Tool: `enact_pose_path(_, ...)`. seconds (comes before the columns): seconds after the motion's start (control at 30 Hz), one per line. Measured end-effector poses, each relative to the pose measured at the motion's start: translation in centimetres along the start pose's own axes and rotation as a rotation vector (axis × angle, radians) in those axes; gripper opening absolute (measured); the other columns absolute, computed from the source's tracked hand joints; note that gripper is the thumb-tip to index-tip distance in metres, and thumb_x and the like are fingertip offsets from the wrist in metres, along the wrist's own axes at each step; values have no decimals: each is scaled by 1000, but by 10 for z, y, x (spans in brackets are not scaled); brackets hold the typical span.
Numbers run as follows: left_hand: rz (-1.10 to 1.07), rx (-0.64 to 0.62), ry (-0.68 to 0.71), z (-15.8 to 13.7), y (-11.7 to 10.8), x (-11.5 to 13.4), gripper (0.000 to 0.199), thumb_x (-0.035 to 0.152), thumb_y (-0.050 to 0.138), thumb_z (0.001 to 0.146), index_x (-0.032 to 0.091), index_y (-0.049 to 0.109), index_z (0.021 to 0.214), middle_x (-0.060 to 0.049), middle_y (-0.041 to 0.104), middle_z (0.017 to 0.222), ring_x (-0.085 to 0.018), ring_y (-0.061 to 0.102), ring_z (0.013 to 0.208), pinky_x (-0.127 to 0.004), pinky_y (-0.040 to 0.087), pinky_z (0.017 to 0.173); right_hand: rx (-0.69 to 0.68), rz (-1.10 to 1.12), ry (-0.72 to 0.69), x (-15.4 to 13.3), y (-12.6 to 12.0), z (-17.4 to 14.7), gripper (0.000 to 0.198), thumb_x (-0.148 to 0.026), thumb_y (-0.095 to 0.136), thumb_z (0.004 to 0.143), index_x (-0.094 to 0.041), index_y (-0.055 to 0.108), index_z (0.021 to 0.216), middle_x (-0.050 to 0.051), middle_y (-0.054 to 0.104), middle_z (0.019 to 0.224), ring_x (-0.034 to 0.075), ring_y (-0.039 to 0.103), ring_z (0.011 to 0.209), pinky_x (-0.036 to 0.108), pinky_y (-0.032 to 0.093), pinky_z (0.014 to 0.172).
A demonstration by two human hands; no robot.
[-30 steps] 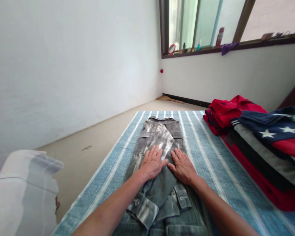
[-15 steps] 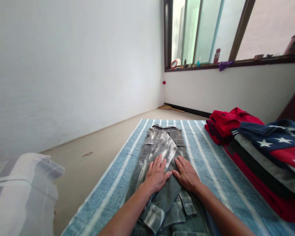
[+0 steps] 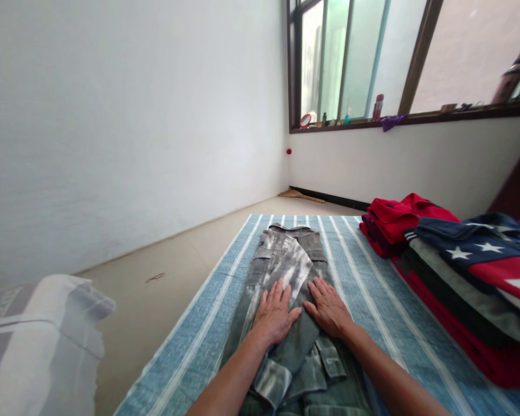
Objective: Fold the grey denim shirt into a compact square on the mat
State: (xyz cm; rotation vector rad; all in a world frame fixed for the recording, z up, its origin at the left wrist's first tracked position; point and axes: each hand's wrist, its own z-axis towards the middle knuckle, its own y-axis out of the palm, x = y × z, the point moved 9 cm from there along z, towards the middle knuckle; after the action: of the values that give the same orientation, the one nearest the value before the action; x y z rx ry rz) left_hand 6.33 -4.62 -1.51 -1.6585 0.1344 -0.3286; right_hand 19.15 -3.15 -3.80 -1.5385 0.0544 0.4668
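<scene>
A grey-green camouflage jacket (image 3: 294, 257) lies lengthwise on a blue striped cloth (image 3: 216, 312), its collar at the far end. One sleeve (image 3: 301, 335) is folded across its middle, with the cuff near me. My left hand (image 3: 275, 315) rests flat on the jacket's left part, fingers spread and pointing away. On the right, my right hand (image 3: 329, 309) presses flat on the folded sleeve and the jacket's side, also open. The thumbs point toward each other, a small gap apart. My forearms cover parts of the near end.
Stacked folded clothes (image 3: 455, 277) in red, navy and grey stand on the right of the cloth. A pale wrapped bundle (image 3: 47, 341) is at the lower left. The window sill (image 3: 364, 124) holds small bottles and a purple cloth (image 3: 392, 122). A broom (image 3: 301, 195) lies by the far wall.
The view has tilted up slightly. Both hands stay flat at nearly the same place on the jacket, which looks unchanged.
</scene>
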Motion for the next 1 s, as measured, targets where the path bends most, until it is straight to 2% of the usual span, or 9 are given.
enact_pose_path(0.5, -39, 7, 13, 5, 6, 1, 68, 54, 36, 94, 15, 27, 148, -13, 12, 158, -26, 11, 145, -49, 13, 116, 5, -12, 1, 7, 1, -1, 66, -52, 32, 95, -10, 34, 146, 16, 24, 155, 26, 17, 144, 42, 15, 115)
enact_pose_path(0.7, -66, 92, 45, 5, 2, 2, 62, 50, 44, 93, 15, 36, 143, -15, 21, 156, -26, 19, 144, -50, 18, 115, 6, -22, 6, 9, 2, -1, 66, -52, 32, 95, -11, 33, 146, 15, 24, 155, 26, 17, 144, 40, 14, 115)
enact_pose_path(0.77, -158, 130, 56, 5, -4, 1, 56, 44, 49, 92, 14, 44, 139, -16, 29, 153, -26, 25, 142, -49, 20, 115, 3, -26, 2, 8, 1, -1, 66, -52, 31, 95, -11, 33, 146, 15, 24, 155, 26, 18, 144, 40, 14, 114)
enact_pose_path(0.87, -312, 178, 45, 2, -19, -11, 46, 36, 50, 92, 11, 54, 129, -16, 42, 146, -22, 38, 136, -38, 29, 114, 0, -30, 0, 8, 2, -2, 66, -53, 31, 95, -11, 33, 146, 16, 25, 155, 26, 19, 144, 41, 15, 114)
enact_pose_path(0.93, -351, 213, 19, -5, -34, -24, 44, 34, 48, 92, 9, 56, 128, -15, 46, 143, -19, 42, 133, -31, 32, 112, 0, -32, -1, 9, 2, -3, 67, -53, 31, 95, -10, 33, 146, 16, 26, 155, 27, 19, 144, 41, 15, 114)
enact_pose_path(1.0, -357, 251, -13, -18, -48, -39, 44, 34, 44, 93, 8, 55, 128, -14, 46, 143, -18, 43, 133, -30, 32, 112, 4, -35, -5, 9, 3, -3, 67, -54, 30, 95, -10, 33, 146, 16, 25, 155, 27, 19, 144, 41, 16, 114)
